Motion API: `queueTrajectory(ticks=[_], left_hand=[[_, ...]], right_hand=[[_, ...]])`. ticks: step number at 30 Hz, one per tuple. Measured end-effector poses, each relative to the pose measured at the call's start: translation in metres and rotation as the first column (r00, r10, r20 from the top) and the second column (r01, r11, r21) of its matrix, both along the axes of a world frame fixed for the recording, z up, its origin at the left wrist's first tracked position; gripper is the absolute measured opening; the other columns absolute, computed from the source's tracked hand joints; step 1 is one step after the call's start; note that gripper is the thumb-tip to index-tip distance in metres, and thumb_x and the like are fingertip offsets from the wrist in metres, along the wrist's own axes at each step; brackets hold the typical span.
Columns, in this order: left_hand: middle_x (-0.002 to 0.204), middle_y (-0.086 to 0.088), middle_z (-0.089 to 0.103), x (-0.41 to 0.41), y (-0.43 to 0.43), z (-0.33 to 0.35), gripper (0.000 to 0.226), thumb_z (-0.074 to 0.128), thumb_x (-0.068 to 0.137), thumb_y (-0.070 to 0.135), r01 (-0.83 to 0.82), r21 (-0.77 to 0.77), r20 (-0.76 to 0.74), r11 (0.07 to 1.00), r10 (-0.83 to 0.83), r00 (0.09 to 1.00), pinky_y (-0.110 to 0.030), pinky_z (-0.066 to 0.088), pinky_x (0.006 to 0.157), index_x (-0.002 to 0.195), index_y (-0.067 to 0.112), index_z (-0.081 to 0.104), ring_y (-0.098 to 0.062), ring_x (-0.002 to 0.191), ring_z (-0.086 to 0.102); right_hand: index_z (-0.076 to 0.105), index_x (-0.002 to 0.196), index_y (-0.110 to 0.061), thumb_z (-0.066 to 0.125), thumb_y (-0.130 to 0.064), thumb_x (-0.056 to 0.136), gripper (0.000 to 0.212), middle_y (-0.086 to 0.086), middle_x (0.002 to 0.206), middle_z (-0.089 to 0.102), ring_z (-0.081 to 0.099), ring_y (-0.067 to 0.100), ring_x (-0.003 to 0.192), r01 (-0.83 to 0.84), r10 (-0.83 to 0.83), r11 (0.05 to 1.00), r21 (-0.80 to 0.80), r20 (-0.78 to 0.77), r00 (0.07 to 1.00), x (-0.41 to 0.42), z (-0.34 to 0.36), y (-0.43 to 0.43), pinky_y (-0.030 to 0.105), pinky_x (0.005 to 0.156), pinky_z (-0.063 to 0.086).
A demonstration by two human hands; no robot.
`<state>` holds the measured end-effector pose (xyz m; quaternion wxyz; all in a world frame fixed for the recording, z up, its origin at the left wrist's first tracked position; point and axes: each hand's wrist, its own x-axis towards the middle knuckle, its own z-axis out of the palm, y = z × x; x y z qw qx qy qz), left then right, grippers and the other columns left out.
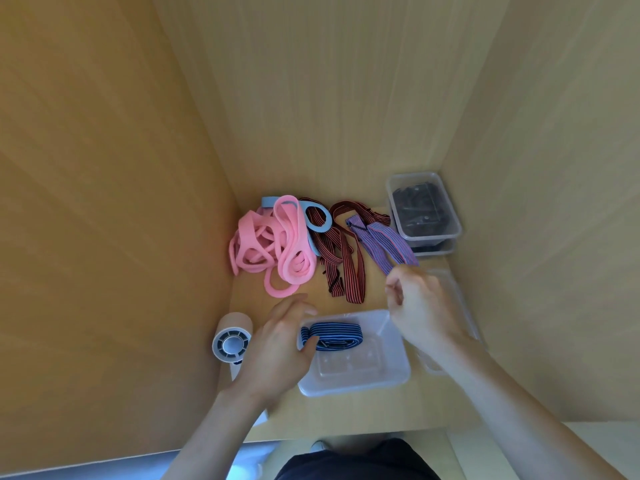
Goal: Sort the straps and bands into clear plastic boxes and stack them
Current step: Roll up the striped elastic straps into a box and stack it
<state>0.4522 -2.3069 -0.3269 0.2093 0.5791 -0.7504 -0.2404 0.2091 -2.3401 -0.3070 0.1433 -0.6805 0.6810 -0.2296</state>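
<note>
Webbing such as the purple striped strap [381,242] is judged light, soft and limp, so no firm grip is called for. Its near end is pinched between the curled fingers and thumb of the right hand [420,306], while the rest trails back across the wooden shelf toward the red-and-black straps [341,268] and the pink bands [273,251]. Held by one end, it is expected to dangle and snag; a hold at the fold, with the length doubled over, is thought better. A blue striped strap [336,336] is already folded inside the open clear box [381,379], where it is touched by the thumb of the left hand [277,344], whose fingers are held fairly straight and close together over the box's left rim. Two filled boxes [427,209] are stacked in the back right corner.
</note>
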Motion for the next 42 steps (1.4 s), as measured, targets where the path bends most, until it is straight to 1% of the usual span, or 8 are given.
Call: queueTrajectory(ticks=[7,13,15,21,25,30,35,42], left_hand=[[0.123,0.016,0.055,0.0,0.003,0.015,0.027,0.066,0.09,0.012,-0.02,-0.044,-0.106,0.999,0.016,0.994,-0.024,0.048,0.09,0.115,0.023,0.063,-0.004,0.113,0.056],[0.12,0.015,0.057,0.009,0.006,0.023,0.026,0.067,0.09,0.006,-0.055,-0.048,-0.178,0.997,0.046,0.983,-0.011,0.04,0.093,0.111,0.021,0.065,-0.001,0.112,0.056],[0.119,0.016,0.057,0.014,0.007,0.023,0.025,0.068,0.09,0.006,-0.076,-0.046,-0.203,0.996,0.065,0.977,-0.008,0.038,0.092,0.11,0.021,0.066,0.001,0.112,0.055],[0.114,0.024,0.056,0.02,0.01,0.018,0.026,0.068,0.09,0.009,-0.12,-0.014,-0.251,0.993,0.113,0.961,-0.006,0.037,0.088,0.108,0.027,0.066,0.002,0.109,0.055],[0.113,0.022,0.057,0.017,0.007,0.016,0.027,0.068,0.09,0.006,-0.107,-0.003,-0.257,0.994,0.102,0.961,-0.009,0.039,0.091,0.107,0.027,0.066,-0.001,0.109,0.057],[0.114,0.018,0.059,0.015,-0.001,0.018,0.029,0.066,0.09,0.004,-0.099,0.025,-0.307,0.995,0.102,0.946,-0.014,0.042,0.094,0.106,0.028,0.066,-0.004,0.111,0.058],[0.102,0.021,0.069,0.002,-0.014,0.028,0.031,0.063,0.091,-0.001,-0.133,0.254,-0.485,0.958,0.245,0.84,-0.009,0.046,0.085,0.096,0.029,0.069,0.003,0.1,0.064],[0.095,-0.01,0.077,-0.028,-0.042,0.045,0.023,0.054,0.094,-0.007,-0.001,0.538,-0.633,0.843,0.405,0.659,-0.025,0.056,0.074,0.109,0.005,0.066,-0.017,0.085,0.071]], right_hand=[[0.058,0.085,-0.013,0.065,-0.029,0.092,0.019,0.003,0.083,0.063,0.063,0.029,0.084,0.035,-0.035,0.987,0.16,-0.004,0.999,0.014,0.006,-0.028,0.036,0.069,0.05],[0.06,0.096,-0.003,0.064,-0.02,0.087,0.02,0.016,0.1,0.061,0.062,0.036,0.094,0.199,-0.207,0.978,-0.061,-0.195,0.959,0.01,0.029,-0.053,0.034,0.066,0.04],[0.058,0.104,-0.001,0.065,-0.024,0.087,0.029,0.019,0.109,0.06,0.062,0.039,0.101,0.245,-0.235,0.969,0.01,-0.253,0.939,0.0,0.031,-0.056,0.039,0.074,0.049],[0.045,0.117,-0.001,0.071,-0.031,0.087,0.05,0.021,0.116,0.063,0.062,0.041,0.108,0.316,-0.317,0.908,0.276,-0.042,0.947,-0.011,0.005,-0.047,0.045,0.085,0.053],[0.062,0.111,-0.004,0.067,-0.029,0.088,0.034,0.018,0.107,0.07,0.066,0.038,0.103,0.341,-0.314,0.878,0.336,-0.134,0.94,-0.008,-0.014,-0.045,0.037,0.078,0.053],[0.069,0.085,-0.014,0.071,-0.024,0.085,0.01,0.008,0.085,0.071,0.067,0.034,0.088,0.304,-0.339,0.894,0.328,0.053,0.939,-0.015,-0.015,-0.052,0.033,0.067,0.047],[0.06,0.069,-0.017,0.076,-0.026,0.082,0.022,-0.003,0.065,0.062,0.06,0.029,0.073,0.285,-0.339,0.926,0.249,0.211,0.917,-0.02,0.012,-0.066,0.032,0.059,0.042],[0.057,0.068,-0.016,0.077,-0.03,0.081,0.027,0.001,0.065,0.063,0.061,0.02,0.064,0.289,-0.289,0.957,0.038,0.235,0.928,-0.018,0.063,-0.09,0.029,0.051,0.039]])
